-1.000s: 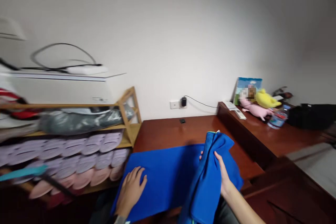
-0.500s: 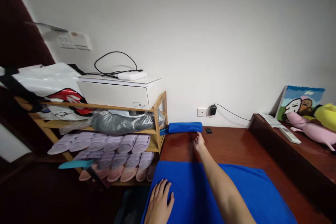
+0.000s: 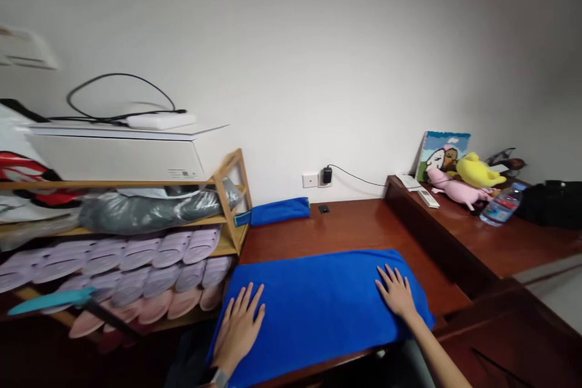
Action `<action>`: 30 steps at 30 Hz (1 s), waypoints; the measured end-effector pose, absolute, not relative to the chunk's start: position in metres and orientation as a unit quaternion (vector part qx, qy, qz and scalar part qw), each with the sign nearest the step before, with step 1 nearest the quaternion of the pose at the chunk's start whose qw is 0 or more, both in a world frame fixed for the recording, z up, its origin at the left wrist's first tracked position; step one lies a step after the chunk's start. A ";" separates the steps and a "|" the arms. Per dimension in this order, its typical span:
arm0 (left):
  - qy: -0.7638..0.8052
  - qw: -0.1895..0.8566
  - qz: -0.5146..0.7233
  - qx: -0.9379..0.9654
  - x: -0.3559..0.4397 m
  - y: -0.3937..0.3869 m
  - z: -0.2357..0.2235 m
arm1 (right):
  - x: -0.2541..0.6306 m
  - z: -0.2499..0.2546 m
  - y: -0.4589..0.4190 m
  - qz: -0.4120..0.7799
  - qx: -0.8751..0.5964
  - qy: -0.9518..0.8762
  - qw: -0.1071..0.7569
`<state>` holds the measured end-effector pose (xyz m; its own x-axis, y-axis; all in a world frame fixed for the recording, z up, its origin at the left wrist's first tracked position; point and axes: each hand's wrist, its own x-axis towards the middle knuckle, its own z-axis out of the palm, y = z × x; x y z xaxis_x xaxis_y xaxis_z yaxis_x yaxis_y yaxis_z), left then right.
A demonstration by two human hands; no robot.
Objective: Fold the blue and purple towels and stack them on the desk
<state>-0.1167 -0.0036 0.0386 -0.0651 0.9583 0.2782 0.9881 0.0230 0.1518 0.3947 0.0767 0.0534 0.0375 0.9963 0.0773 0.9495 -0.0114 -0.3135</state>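
A blue cloth (image 3: 318, 309) lies spread over the front of the reddish-brown wooden desk (image 3: 345, 230). Flat on its left end rests my left hand (image 3: 240, 324), fingers spread. My right hand (image 3: 396, 292) lies on the cloth near its right end, also with fingers apart and nothing held. Behind the cloth, against the wall, a folded or rolled blue cloth (image 3: 282, 211) lies on the desk, its left end by the wooden rack.
Left stands a wooden rack (image 3: 234, 218) with lilac slippers (image 3: 170, 248) and a white box (image 3: 118, 157). A raised ledge on the right holds a remote (image 3: 428, 198), plush toys (image 3: 461, 191), a water bottle (image 3: 500, 206) and a black bag (image 3: 552, 203). A black plug (image 3: 327, 175) sits in the wall.
My right hand has come back from beside the folded cloth at the wall to the right end of the spread cloth. My left hand stays on the left end. The view has turned right.
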 end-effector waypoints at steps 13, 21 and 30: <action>-0.747 0.001 -0.072 -0.661 -0.126 0.069 0.067 | 0.412 0.050 0.104 0.058 -0.727 -0.680 0.066; -0.744 0.027 -0.070 -0.664 -0.123 0.071 0.063 | 0.419 0.065 0.114 0.057 -0.727 -0.684 0.012; -0.700 0.073 -0.130 -0.699 -0.141 0.056 0.028 | 0.437 0.029 0.102 -0.010 -0.689 -0.722 0.057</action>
